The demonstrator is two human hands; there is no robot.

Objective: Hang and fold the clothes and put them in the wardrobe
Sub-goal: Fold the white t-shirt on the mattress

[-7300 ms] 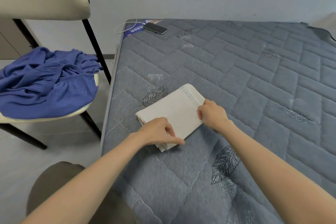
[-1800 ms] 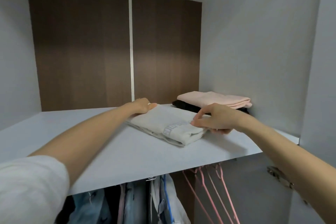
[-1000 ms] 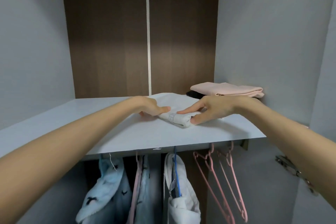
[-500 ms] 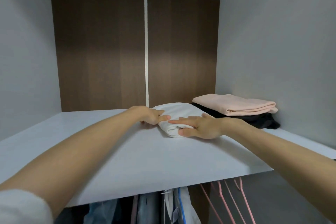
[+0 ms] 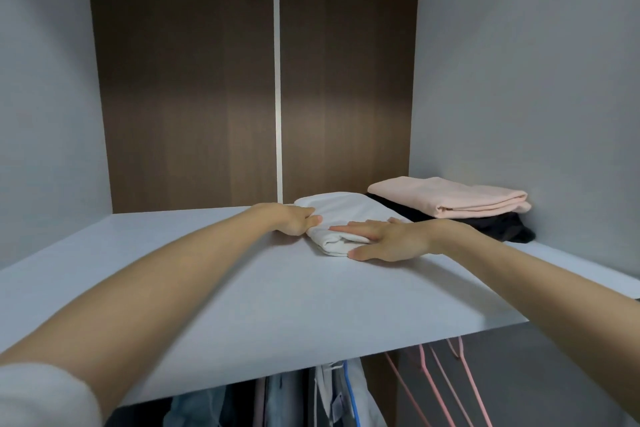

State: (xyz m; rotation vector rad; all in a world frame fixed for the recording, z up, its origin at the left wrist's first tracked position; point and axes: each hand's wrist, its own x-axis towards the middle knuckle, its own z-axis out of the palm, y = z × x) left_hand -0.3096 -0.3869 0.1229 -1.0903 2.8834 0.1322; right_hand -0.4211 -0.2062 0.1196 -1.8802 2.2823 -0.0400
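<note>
Bottom left corner: white sleeve [image 5: 38, 395] on the left arm. Below the shelf's front edge: hung clothes [image 5: 332, 392] mid-frame, empty pink hangers [image 5: 446, 388] to their right.

White shelf [image 5: 242, 305] carries everything else. Both forearms reach over it toward the back.

Folded white garment [image 5: 349, 210] lies flat on the shelf, towards the back edge, right of centre, long side running front to back.

Right hand [image 5: 391, 239]: palm down on the garment's near end, fingers [image 5: 349, 229] straight and released, laid across the fold; thumb on the shelf just in front of it.

Left hand [image 5: 294, 220]: at the garment's left edge, fingers curled, thumb over the cloth. Looks like a pinch on that edge; the underside of the grip is hidden.

Just right of the white garment, in the back right corner: black folded garment [image 5: 495, 227] with a pink folded garment [image 5: 450, 196] stacked on it. Black one touches, or nearly touches, the white one.

Behind: dark brown back panel [image 5: 190, 97], a thin white vertical strip [image 5: 277, 97] down its middle. Grey side walls.
</note>
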